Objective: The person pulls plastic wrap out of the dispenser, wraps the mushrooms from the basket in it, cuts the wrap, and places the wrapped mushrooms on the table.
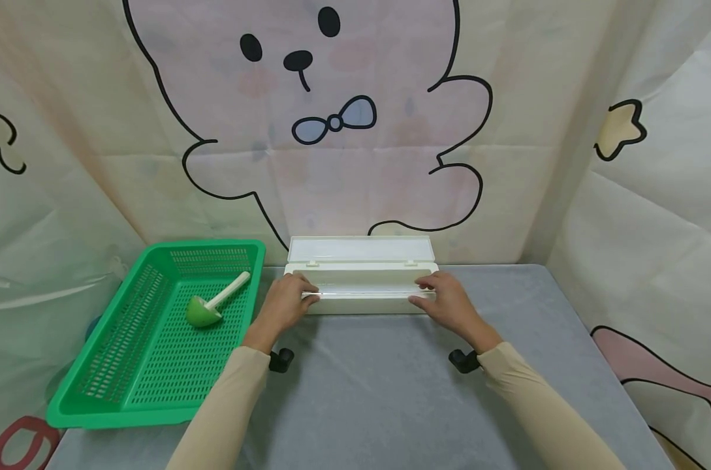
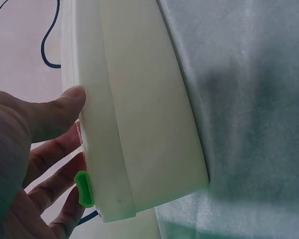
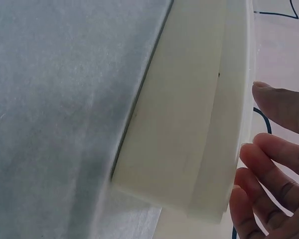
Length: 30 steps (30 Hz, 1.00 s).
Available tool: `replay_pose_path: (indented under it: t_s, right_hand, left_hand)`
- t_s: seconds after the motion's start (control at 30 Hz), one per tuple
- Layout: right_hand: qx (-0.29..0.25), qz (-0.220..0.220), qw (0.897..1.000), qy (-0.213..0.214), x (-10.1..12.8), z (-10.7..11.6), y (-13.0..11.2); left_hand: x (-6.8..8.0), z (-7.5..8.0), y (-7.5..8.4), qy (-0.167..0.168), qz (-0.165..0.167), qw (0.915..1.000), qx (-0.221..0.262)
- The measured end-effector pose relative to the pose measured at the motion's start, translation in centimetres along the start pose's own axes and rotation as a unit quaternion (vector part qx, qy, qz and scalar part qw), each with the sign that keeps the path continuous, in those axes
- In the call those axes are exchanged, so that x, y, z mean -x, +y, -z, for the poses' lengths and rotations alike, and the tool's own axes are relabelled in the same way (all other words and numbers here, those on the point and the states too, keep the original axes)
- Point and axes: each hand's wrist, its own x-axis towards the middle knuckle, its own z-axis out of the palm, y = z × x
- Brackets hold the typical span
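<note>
A long white plastic box (image 1: 361, 305) sits at the back of the table with its hinged lid (image 1: 361, 249) raised behind it. At its left end, my left hand (image 1: 286, 297) holds the front rim between thumb and fingers. A small green plastic piece (image 2: 84, 189) shows at the box's edge beside those fingers. My right hand (image 1: 449, 303) grips the rim near the right end, thumb toward the front and fingertips against the edge (image 3: 241, 154). A thin bright strip runs along the opening between the hands; whether it is clear plastic cannot be told.
A green perforated basket (image 1: 105, 326) stands left of the box. Inside it lies a ladle (image 1: 205, 310) with a green bowl and white handle. Grey cloth covers the table (image 1: 379, 385). Printed curtains (image 1: 525, 130) hang behind and at the sides, close behind the raised lid.
</note>
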Motion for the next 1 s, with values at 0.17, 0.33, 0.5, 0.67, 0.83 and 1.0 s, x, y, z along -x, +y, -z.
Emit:
replay_pose_path:
  t_s: [0.17,0.33,0.5,0.67,0.83,1.0]
  right_hand:
    - [0.020,-0.005,0.999,-0.040,-0.4,-0.3,-0.2]
    - [0.060,0.017,0.994,-0.094,-0.9,-0.2,-0.4]
    - [0.077,0.019,0.987,-0.142,-1.3,0.0,-0.4]
    - [0.045,0.007,0.987,-0.154,-1.7,0.2,-0.1]
    - [-0.032,-0.022,0.987,-0.155,-2.0,0.6,0.5]
    - [-0.066,-0.051,0.985,-0.150,-2.2,0.7,1.1]
  left_hand:
    - [-0.1,0.4,-0.4,0.005,0.019,0.9982,0.057]
    - [-0.2,0.7,-0.5,-0.007,0.047,0.9962,0.073]
    - [-0.3,0.6,-0.7,-0.019,0.036,0.9957,0.083]
    - [-0.4,0.3,-1.2,-0.013,0.000,0.9957,0.092]
    - [-0.5,0.2,-1.3,-0.004,0.017,0.9938,0.110]
    - [-0.5,0.1,-1.0,0.005,0.034,0.9942,0.102]
